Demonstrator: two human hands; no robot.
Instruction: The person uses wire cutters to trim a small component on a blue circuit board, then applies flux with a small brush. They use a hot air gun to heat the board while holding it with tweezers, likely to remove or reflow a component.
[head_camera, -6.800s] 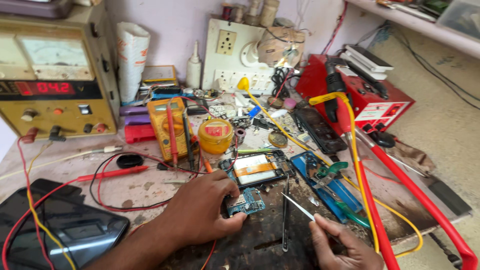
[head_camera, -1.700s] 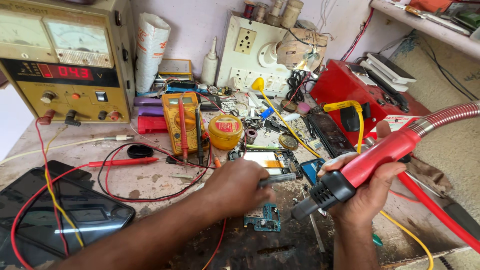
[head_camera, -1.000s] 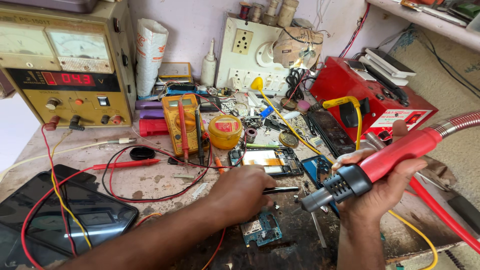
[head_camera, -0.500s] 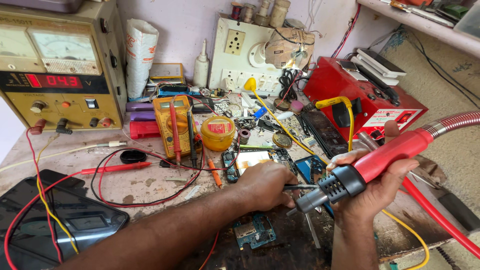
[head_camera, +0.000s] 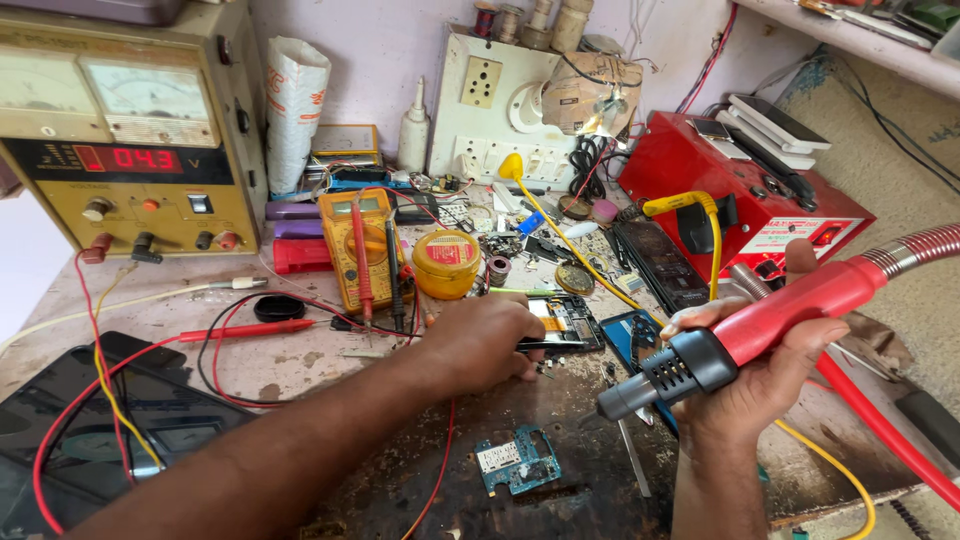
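My left hand (head_camera: 488, 335) rests on the worn bench beside an opened phone (head_camera: 566, 318), its fingers closed on thin dark tweezers (head_camera: 556, 346) that point right. My right hand (head_camera: 762, 385) grips a red hot-air gun (head_camera: 780, 312) by the handle and holds it above the bench. The gun's dark nozzle (head_camera: 628, 397) points down and left. A small blue-green circuit board (head_camera: 516, 463) lies loose on the bench below both hands, touched by neither.
A bench power supply (head_camera: 125, 130) stands at back left, with a yellow multimeter (head_camera: 364, 243) and yellow tin (head_camera: 446, 263) in front. A red station box (head_camera: 748, 188) sits at right, its red hose (head_camera: 880, 440) trailing. A dark tablet (head_camera: 85, 435) lies at left among red leads.
My right hand swapped a thin tool for the hot-air gun and keeps it raised. My left hand left the circuit board and shifted up toward the opened phone.
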